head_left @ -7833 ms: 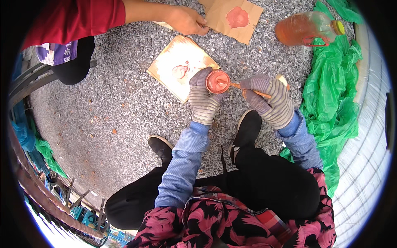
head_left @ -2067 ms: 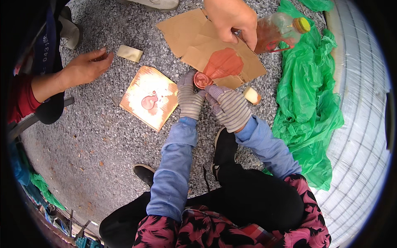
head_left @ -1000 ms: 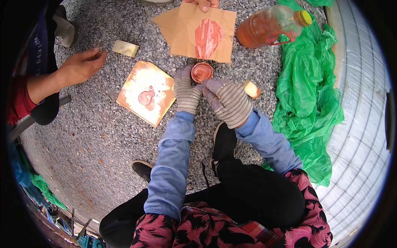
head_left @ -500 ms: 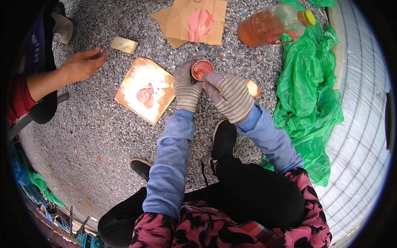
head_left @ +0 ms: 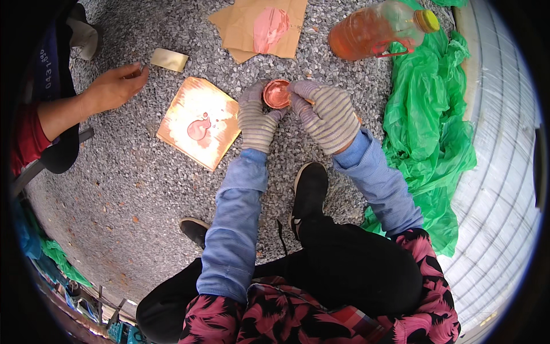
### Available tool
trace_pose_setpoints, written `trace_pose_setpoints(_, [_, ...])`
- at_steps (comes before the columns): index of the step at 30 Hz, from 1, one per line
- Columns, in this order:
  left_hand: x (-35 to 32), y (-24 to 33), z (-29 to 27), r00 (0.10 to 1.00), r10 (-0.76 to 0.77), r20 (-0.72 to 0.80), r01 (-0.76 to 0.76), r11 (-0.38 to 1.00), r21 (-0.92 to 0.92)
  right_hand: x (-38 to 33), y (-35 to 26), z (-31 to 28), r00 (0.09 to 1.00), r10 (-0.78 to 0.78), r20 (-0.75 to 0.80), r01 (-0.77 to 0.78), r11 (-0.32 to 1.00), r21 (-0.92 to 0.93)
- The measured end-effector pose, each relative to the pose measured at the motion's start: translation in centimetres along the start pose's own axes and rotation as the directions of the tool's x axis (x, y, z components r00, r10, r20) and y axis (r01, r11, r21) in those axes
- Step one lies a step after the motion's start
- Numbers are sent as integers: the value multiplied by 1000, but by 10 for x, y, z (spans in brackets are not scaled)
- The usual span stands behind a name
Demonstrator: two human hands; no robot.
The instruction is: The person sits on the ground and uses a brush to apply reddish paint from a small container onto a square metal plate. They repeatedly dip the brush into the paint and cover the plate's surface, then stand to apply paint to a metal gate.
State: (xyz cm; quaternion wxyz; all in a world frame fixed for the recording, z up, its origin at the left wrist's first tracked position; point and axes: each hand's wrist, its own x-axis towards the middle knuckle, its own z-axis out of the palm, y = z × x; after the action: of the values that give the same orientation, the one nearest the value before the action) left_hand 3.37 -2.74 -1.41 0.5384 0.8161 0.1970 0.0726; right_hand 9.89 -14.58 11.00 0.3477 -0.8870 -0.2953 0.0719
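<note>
My left hand [head_left: 256, 117], in a grey striped knit glove, is wrapped round a small round cup [head_left: 277, 93] with wet reddish-pink paste inside. The cup's open mouth faces up toward me. My right hand [head_left: 330, 114], gloved alike, has its fingers pinched together at the cup's right rim. A sliver of orange shows by those fingers, but what they hold is mostly hidden. Left of my hands, a square board [head_left: 200, 123] lies on the gravel, with a pale, brown-edged top and a pink puddle with drops.
A co-worker's bare hand [head_left: 117, 86] reaches in from the left, near a pale yellowish block [head_left: 169, 59]. Cardboard pieces [head_left: 240, 28] with a pink smear lie ahead. A yellow-capped jug [head_left: 366, 34] of reddish liquid rests beside green plastic sheeting [head_left: 424, 109] and a white wrapped surface [head_left: 498, 172].
My right hand has tilted and shifted slightly up and right at the cup. The pale, orange-tipped thing beside that hand is now mostly hidden. The cup stays in my left hand.
</note>
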Motion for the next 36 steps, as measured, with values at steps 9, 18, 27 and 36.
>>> trace_pose_setpoints(9, [0,0,1,999,6,-43,-7,1000,-28,-6,-11,7,998,-49,37,48,998,41])
trace_pose_setpoints(18, [1,3,-1,999,-3,-45,0,999,-53,-2,-8,-11,986,42,159,-21,991,-134])
trace_pose_setpoints(27, [4,4,-1,1000,8,17,-8,999,-37,10,4,-12,999,-40,15,41,998,-46])
trace_pose_setpoints(36, [2,-3,0,999,8,-51,-11,998,-55,1,-15,-7,998,-25,62,26,1000,1])
